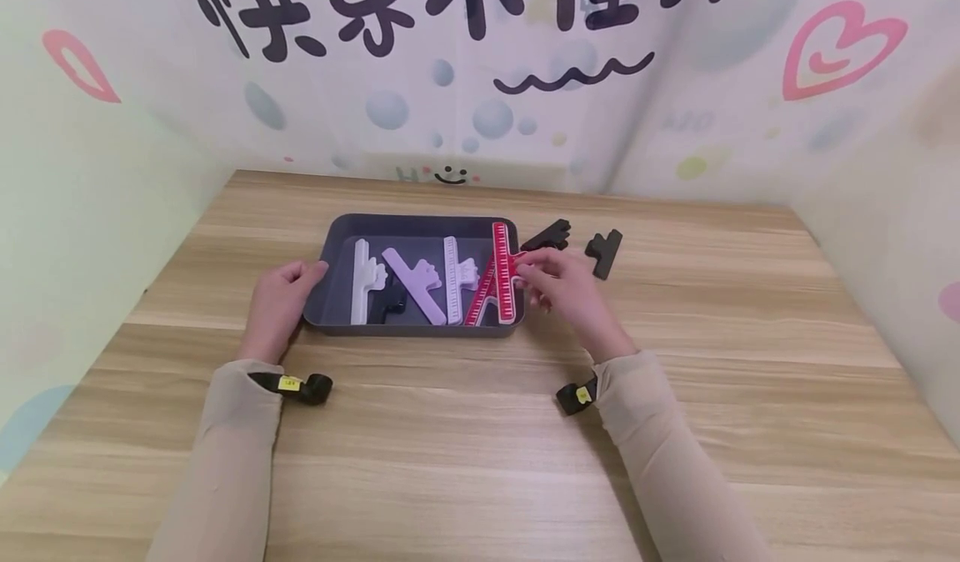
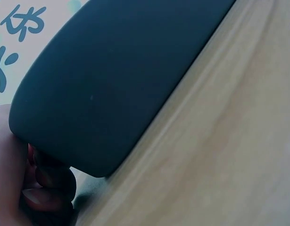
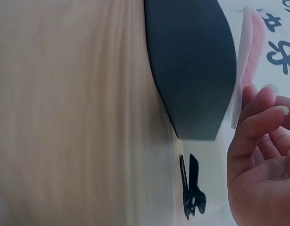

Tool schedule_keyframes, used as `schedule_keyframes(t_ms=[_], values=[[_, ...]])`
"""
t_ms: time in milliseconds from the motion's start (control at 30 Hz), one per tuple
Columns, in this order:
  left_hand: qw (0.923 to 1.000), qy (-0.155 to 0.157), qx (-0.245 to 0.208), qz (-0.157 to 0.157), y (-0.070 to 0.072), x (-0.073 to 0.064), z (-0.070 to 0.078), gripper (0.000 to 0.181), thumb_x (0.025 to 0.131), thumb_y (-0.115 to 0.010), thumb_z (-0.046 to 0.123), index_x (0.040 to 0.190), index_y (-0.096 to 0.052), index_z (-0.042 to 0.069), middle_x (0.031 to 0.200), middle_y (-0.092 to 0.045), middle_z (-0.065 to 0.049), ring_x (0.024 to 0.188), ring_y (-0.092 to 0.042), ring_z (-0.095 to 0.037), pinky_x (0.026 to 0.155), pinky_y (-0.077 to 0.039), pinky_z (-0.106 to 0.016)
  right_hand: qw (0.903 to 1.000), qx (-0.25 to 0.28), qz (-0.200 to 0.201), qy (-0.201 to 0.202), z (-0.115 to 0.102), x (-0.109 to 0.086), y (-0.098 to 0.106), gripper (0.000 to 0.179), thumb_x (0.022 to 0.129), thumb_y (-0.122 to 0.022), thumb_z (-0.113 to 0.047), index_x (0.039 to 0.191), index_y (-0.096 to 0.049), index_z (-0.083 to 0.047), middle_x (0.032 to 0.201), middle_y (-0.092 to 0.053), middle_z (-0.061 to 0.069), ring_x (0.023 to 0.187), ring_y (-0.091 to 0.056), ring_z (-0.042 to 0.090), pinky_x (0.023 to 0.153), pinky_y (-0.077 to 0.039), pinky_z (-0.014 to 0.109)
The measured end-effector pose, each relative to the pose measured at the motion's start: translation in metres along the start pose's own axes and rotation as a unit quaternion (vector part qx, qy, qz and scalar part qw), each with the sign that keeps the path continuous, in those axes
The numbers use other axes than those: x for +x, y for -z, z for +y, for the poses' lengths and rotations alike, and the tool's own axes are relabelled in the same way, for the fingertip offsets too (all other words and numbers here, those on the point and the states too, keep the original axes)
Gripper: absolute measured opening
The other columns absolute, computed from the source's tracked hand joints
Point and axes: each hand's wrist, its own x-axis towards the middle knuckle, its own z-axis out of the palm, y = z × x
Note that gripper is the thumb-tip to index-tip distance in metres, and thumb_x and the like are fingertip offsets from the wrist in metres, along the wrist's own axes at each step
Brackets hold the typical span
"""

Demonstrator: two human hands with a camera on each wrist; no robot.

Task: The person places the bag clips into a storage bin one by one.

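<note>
A dark grey tray (image 1: 420, 330) stands on the table with several clips lying in it. At its left edge my left hand (image 1: 279, 303) grips the rim, thumb on top; in the left wrist view the fingers (image 2: 45, 193) are curled outside the tray wall. My right hand (image 1: 558, 291) pinches a red clip with white ruler-like marks (image 1: 505, 270), held over the tray's right end. A second red clip (image 1: 478, 305) lies slanted partly behind it. To the left are a lilac ruler clip (image 1: 452, 283), a plain lilac clip (image 1: 408, 278), a black clip (image 1: 388, 302) and a white clip (image 1: 361, 283).
Two black clips lie on the wooden table (image 1: 465, 462) right of the tray: one (image 1: 550, 235) close behind my right hand, the other (image 1: 604, 253) farther right. A printed backdrop (image 1: 450, 128) rises behind the table's far edge.
</note>
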Motion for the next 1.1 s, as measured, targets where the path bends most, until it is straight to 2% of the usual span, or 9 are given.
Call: schedule_keyframes(t_ms=[300, 567, 767, 933, 1100], values=[[1.0, -0.002, -0.001, 0.001, -0.002, 0.002, 0.001, 0.052, 0.082, -0.055, 0.051, 0.065, -0.043, 0.003, 0.056, -0.034, 0.001, 0.063, -0.04, -0.019, 0.056, -0.029, -0.029, 0.9998, 0.013, 0.001, 0.017, 0.003, 0.005, -0.009, 0.02, 0.087, -0.058, -0.027, 0.105, -0.059, -0.016, 0.09, -0.064, 0.007, 0.057, -0.049, 0.017, 0.051, -0.041, 0.027], [1.0, 0.001, 0.003, -0.004, -0.004, 0.002, -0.002, 0.053, 0.082, -0.055, 0.051, 0.067, -0.045, 0.001, 0.058, -0.036, 0.001, 0.064, -0.04, -0.019, 0.057, -0.029, -0.03, 0.9999, 0.004, 0.008, -0.009, 0.013, 0.01, -0.011, 0.026, 0.083, -0.061, -0.036, 0.105, -0.06, -0.021, 0.088, -0.064, 0.004, 0.054, -0.042, 0.014, 0.05, -0.036, 0.026], [1.0, 0.005, 0.008, -0.002, -0.003, 0.001, -0.001, 0.054, 0.082, -0.054, 0.053, 0.067, -0.044, 0.002, 0.059, -0.035, -0.001, 0.064, -0.039, -0.02, 0.057, -0.029, -0.03, 0.9999, 0.001, 0.013, 0.007, 0.011, 0.01, -0.014, 0.026, 0.083, -0.062, -0.033, 0.104, -0.061, -0.017, 0.087, -0.064, 0.006, 0.053, -0.041, 0.014, 0.049, -0.036, 0.027], [1.0, 0.001, 0.01, 0.001, -0.002, 0.0, -0.001, 0.054, 0.082, -0.054, 0.052, 0.067, -0.044, 0.002, 0.058, -0.034, -0.001, 0.063, -0.039, -0.02, 0.057, -0.028, -0.03, 0.9983, -0.052, 0.009, 0.026, 0.008, 0.01, -0.016, 0.02, 0.086, -0.059, -0.031, 0.101, -0.061, -0.019, 0.091, -0.062, 0.002, 0.054, -0.044, 0.017, 0.049, -0.038, 0.028], [0.9999, 0.001, 0.017, 0.001, 0.0, 0.0, 0.0, 0.055, 0.083, -0.052, 0.053, 0.068, -0.044, 0.0, 0.059, -0.035, -0.002, 0.064, -0.039, -0.02, 0.057, -0.029, -0.03, 0.9926, -0.109, 0.011, 0.053, 0.005, 0.01, -0.018, 0.014, 0.088, -0.057, -0.027, 0.099, -0.061, -0.02, 0.096, -0.056, -0.001, 0.061, -0.051, 0.022, 0.052, -0.043, 0.031]])
